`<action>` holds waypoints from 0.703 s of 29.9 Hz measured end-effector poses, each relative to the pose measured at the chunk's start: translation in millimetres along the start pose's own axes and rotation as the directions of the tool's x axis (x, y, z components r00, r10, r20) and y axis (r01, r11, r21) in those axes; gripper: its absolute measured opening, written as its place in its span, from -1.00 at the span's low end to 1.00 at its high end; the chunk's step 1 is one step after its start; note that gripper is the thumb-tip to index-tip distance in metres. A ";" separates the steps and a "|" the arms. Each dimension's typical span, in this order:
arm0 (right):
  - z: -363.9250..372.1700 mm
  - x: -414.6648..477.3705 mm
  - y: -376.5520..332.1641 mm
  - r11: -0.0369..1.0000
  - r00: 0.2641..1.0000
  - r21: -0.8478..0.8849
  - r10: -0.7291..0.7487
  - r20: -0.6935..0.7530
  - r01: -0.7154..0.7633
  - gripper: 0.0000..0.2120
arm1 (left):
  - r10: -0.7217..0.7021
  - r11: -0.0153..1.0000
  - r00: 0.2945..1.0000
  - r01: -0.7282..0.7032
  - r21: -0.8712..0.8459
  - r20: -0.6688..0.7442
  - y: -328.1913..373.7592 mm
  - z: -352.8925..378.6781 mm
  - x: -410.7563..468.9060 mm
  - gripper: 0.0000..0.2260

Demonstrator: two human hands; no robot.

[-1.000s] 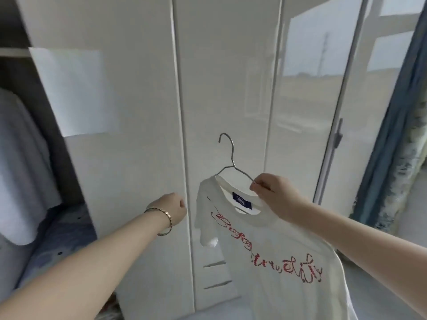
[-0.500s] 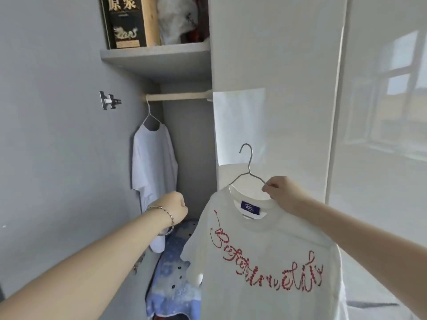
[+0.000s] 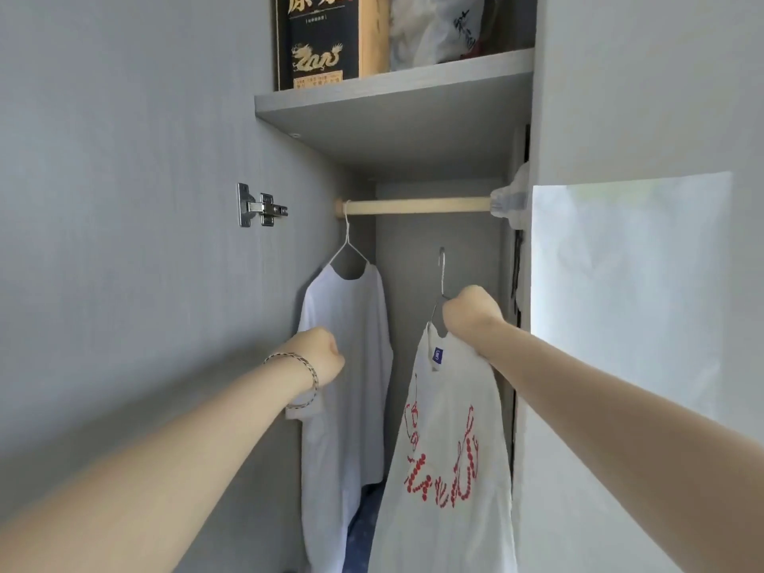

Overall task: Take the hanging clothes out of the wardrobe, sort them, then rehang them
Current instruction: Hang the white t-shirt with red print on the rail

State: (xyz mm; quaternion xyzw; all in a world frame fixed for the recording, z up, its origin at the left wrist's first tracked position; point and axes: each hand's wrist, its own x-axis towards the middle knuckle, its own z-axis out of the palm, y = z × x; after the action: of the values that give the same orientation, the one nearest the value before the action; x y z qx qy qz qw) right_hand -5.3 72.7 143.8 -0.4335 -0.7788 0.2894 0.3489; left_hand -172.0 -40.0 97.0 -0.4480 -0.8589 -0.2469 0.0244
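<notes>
Nearest, two bare forearms reach into the wardrobe. The left hand, a braided metal bracelet at its wrist, is curled into a fist with nothing in it. The right hand is clenched round a thin silver wire hanger, whose hook stands below the rod, apart from it. From it droops a soft white T-shirt with dotted red script. Behind, a plain white T-shirt hangs on a white wire hanger from one round pale wooden rod. That makes two shirts and two hangers. Above, one flat grey shelf carries a black box with a gold dragon.
</notes>
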 end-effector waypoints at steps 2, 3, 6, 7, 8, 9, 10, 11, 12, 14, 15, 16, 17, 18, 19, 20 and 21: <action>16.3 33.6 -13.0 0.998 0.998 0.038 -0.045 -0.032 0.047 -0.80 | -0.006 1.000 1.000 0.006 0.023 -0.020 -0.4 -9.5 32.1 -0.89; 26.1 50.4 -19.8 0.995 0.996 0.070 -0.069 -0.048 0.072 -0.83 | -0.013 0.999 0.999 0.014 0.031 -0.034 -1.5 -13.7 48.6 -0.88; 54.2 95.6 -41.8 0.984 0.990 0.130 -0.114 -0.086 0.125 -0.80 | -0.022 0.997 0.997 0.027 0.068 -0.069 -6.3 -27.1 94.9 -0.87; 62.6 110.5 -49.3 0.978 0.986 0.148 -0.130 -0.102 0.145 -0.80 | -0.023 0.997 0.997 0.028 0.069 -0.077 -6.9 -30.9 108.8 -0.86; 70.3 126.5 -57.1 0.973 0.981 0.161 -0.147 -0.126 0.167 -0.83 | -0.018 0.997 0.996 0.024 0.069 -0.091 -7.2 -34.3 122.4 -0.86; 76.7 142.7 -65.2 0.967 0.974 0.171 -0.164 -0.158 0.190 -0.83 | -0.008 0.998 0.994 0.015 0.064 -0.106 -6.6 -37.5 134.7 -0.86; 82.1 158.4 -73.4 0.961 0.966 0.180 -0.177 -0.187 0.211 -0.80 | 0.004 0.998 0.993 0.003 0.058 -0.122 -5.5 -40.2 146.8 -0.86; 87.1 173.5 -80.8 0.955 0.959 0.189 -0.186 -0.216 0.228 -0.77 | 0.015 0.999 0.991 -0.009 0.051 -0.133 -4.2 -42.6 156.9 -0.85; 91.3 187.6 -87.7 0.949 0.950 0.202 -0.190 -0.246 0.242 -0.75 | 0.026 0.999 0.990 -0.020 0.047 -0.142 -3.1 -44.9 166.7 -0.84; 100.4 212.6 -101.2 0.940 0.941 0.222 -0.191 -0.281 0.257 -0.74 | 0.042 0.998 0.986 -0.035 0.048 -0.158 -1.8 -49.9 182.4 -0.85; 106.4 223.1 -106.8 0.938 0.940 0.227 -0.194 -0.279 0.261 -0.73 | 0.045 0.998 0.985 -0.037 0.053 -0.164 -2.2 -52.2 188.7 -0.84; 114.2 233.8 -110.8 0.936 0.944 0.233 -0.199 -0.264 0.263 -0.73 | 0.045 0.998 0.985 -0.036 0.060 -0.168 -3.9 -54.2 194.2 -0.83; 123.2 243.4 -113.0 0.936 0.949 0.240 -0.198 -0.246 0.258 -0.72 | 0.043 0.997 0.985 -0.031 0.072 -0.169 -5.7 -55.8 198.6 -0.82; 133.1 250.6 -113.2 0.941 0.958 0.242 -0.186 -0.219 0.238 -0.71 | 0.041 0.996 0.984 -0.026 0.087 -0.172 -8.3 -56.8 202.8 -0.82; 143.4 257.5 -111.1 0.944 0.965 0.248 -0.171 -0.199 0.219 -0.71 | 0.039 0.994 0.983 -0.020 0.107 -0.180 -10.8 -57.5 206.3 -0.82; 152.9 262.7 -108.4 0.946 0.972 0.256 -0.157 -0.176 0.200 -0.72 | 0.037 0.992 0.981 -0.013 0.127 -0.189 -13.4 -57.6 209.8 -0.83; 163.2 267.4 -105.8 0.947 0.976 0.261 -0.149 -0.157 0.186 -0.72 | 0.036 0.990 0.980 -0.008 0.142 -0.198 -15.5 -57.8 212.7 -0.83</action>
State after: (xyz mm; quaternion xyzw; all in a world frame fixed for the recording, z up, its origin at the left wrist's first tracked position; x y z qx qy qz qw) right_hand -286.7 234.8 205.6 -0.3317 -0.7400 0.3336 0.4807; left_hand -321.6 88.0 197.4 -0.4275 -0.8624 -0.2294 0.1446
